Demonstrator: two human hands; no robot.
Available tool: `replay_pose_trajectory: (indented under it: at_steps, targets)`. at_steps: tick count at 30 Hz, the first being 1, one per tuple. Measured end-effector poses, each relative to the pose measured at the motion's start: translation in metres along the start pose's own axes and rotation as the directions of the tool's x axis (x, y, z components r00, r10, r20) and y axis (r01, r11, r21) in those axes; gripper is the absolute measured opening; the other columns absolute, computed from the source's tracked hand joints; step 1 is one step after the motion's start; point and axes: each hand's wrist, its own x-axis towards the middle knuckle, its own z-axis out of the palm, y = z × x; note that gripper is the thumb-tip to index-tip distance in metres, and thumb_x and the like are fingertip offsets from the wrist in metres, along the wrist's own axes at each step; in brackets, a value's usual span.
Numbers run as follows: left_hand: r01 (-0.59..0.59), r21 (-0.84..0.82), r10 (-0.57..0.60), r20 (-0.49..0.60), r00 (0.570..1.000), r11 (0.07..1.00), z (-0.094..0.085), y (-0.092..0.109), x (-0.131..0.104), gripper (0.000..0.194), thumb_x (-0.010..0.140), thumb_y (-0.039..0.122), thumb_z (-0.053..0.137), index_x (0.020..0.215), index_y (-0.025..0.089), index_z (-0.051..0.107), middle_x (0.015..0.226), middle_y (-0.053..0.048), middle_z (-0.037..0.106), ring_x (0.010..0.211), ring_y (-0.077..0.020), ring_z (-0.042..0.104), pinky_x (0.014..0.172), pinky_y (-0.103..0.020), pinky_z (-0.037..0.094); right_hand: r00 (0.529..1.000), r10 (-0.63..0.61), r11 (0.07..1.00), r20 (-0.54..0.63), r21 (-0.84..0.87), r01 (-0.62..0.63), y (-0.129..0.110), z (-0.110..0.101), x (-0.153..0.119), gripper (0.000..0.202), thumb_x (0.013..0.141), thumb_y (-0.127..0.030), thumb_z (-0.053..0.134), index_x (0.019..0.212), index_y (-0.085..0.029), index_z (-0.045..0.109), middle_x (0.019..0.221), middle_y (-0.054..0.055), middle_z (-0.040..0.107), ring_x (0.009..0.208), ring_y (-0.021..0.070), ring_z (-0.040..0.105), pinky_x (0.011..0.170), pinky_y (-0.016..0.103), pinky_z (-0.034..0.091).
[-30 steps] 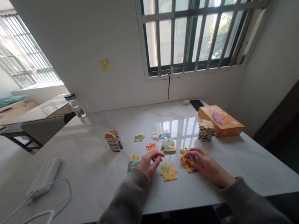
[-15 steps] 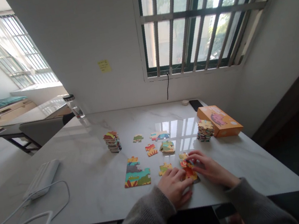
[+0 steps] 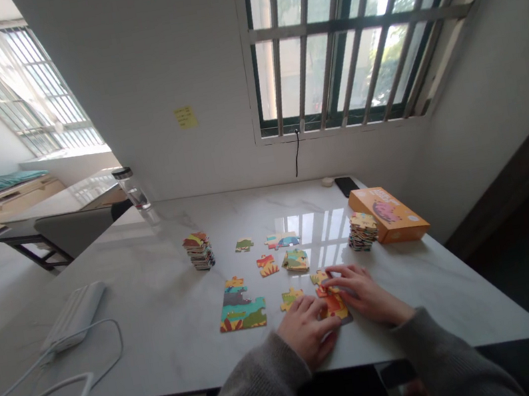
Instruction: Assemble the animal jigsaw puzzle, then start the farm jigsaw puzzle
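My left hand (image 3: 309, 329) lies at the front of the table, its fingers resting on the lower left of an orange and red group of puzzle pieces (image 3: 332, 305). From the right, my right hand (image 3: 364, 291) reaches over the upper part of that group, fingertips on the pieces. Just left of it is a loose yellow-green piece (image 3: 291, 297). A partly joined teal puzzle (image 3: 243, 311) lies farther left. Behind my hands are a red piece (image 3: 268, 265), a small pile of pieces (image 3: 296, 259), a blue and red pair (image 3: 282, 240) and a green piece (image 3: 244, 245).
Stacks of pieces stand at the left (image 3: 199, 251) and at the right (image 3: 363, 231), beside an orange box (image 3: 389, 213). Farther back are a phone (image 3: 346, 185) and a bottle (image 3: 132, 188). A white power strip (image 3: 72, 318) with cables lies at the left.
My right hand has shifted slightly left, its fingers now farther over the top of the orange and red group. The upper pieces of that group have moved a little left. My left hand is nearly still.
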Motion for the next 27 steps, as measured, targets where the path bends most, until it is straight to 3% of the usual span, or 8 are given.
replay_pose_trajectory:
  at_steps: [7,14,27]
  targets:
    - [0.015,-0.028,-0.016,-0.029,0.999,1.0,0.0,-0.001,0.0,0.024,0.092,0.033,0.057,0.115,0.029,0.064,0.121,-0.006,0.057,0.113,-0.0249,0.051,0.104,-0.044,0.04,1.0,0.0,0.999,0.006,-0.044,0.0,-0.004,0.0,0.0,0.053,0.088,-0.013,0.048,0.129,-0.041,0.064,0.146,-0.001,0.053,0.124,0.0284,0.049,0.1,0.048,0.039]
    - [0.042,-0.044,-0.044,-0.046,0.998,0.998,0.003,-0.001,-0.001,0.025,0.091,0.034,0.058,0.114,0.028,0.065,0.127,-0.007,0.057,0.122,-0.0275,0.048,0.109,-0.048,0.037,0.999,0.013,1.0,-0.047,-0.015,-0.014,-0.005,0.006,0.002,0.031,0.097,-0.03,0.049,0.119,-0.039,0.07,0.142,0.002,0.057,0.122,0.0291,0.05,0.1,0.051,0.037]
    - [0.054,-0.088,-0.058,-0.041,0.997,0.995,-0.001,0.0,0.0,0.026,0.088,0.031,0.06,0.113,0.025,0.065,0.136,-0.01,0.054,0.127,-0.0284,0.049,0.114,-0.05,0.034,0.989,-0.002,0.998,-0.145,-0.064,-0.007,-0.022,0.016,-0.008,0.03,0.096,-0.032,0.052,0.125,-0.032,0.061,0.144,0.007,0.054,0.129,0.0299,0.047,0.102,0.048,0.039]
